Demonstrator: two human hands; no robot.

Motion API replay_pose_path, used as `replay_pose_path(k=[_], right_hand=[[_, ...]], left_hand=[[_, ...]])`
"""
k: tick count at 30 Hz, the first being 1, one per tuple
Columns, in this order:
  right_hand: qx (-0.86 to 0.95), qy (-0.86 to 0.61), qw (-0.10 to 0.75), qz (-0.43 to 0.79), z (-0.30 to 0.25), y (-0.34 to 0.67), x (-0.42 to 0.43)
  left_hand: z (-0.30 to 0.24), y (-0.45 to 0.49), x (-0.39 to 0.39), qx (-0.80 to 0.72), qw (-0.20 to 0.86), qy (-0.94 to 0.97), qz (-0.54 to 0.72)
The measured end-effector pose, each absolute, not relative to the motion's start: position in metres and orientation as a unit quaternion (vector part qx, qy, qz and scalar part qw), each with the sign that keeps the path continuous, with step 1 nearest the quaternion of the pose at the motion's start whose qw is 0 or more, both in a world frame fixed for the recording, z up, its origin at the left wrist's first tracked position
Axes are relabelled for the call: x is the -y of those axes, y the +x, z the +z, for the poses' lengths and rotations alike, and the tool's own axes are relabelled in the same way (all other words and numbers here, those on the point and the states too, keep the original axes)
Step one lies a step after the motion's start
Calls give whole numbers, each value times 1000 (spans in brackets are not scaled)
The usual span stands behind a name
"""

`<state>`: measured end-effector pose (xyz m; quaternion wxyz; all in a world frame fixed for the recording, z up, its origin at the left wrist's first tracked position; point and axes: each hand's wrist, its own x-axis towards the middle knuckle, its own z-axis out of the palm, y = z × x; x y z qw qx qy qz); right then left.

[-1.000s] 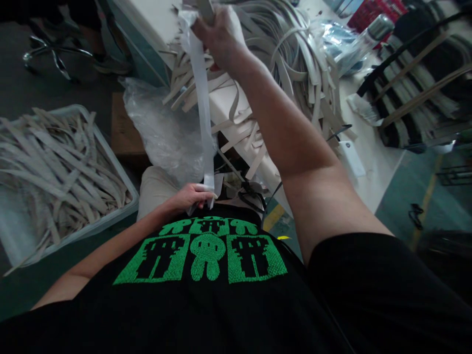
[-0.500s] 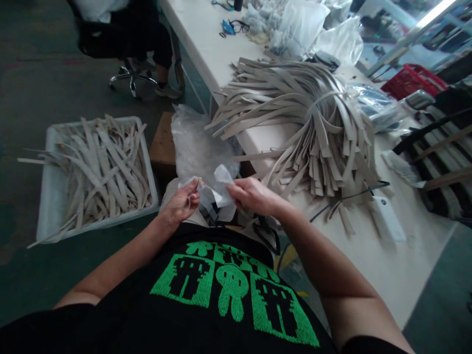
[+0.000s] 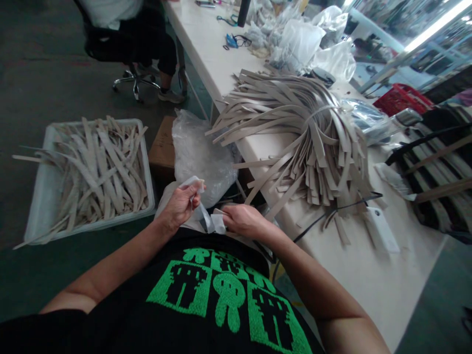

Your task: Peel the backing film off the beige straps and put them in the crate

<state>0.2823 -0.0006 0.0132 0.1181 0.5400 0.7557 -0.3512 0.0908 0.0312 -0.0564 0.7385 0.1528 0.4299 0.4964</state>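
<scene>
One translucent white strip (image 3: 207, 222) is pinched in the left hand (image 3: 182, 202) and, apparently, the right hand (image 3: 245, 220); it could be torn by uneven pulling.

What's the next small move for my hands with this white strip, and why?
Perhaps draw the right hand gently away from the left hand, since the white strip is bunched in the left and hangs folded between them.
</scene>
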Motion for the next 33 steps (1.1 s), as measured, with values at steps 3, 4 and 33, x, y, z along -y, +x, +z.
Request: replay_pose_path(k=[3,4,33], right_hand=[[-727,624,100,-267,5,302,-2],[-714,650,101,-240,2,310,-2],[-678,595,-255,-348,-10,247,1]], left_hand=[[-46,69,-51,-441,699,135,546],[-41,55,-61,-445,666,128,585],[-54,78,8,-475,653,345,479]])
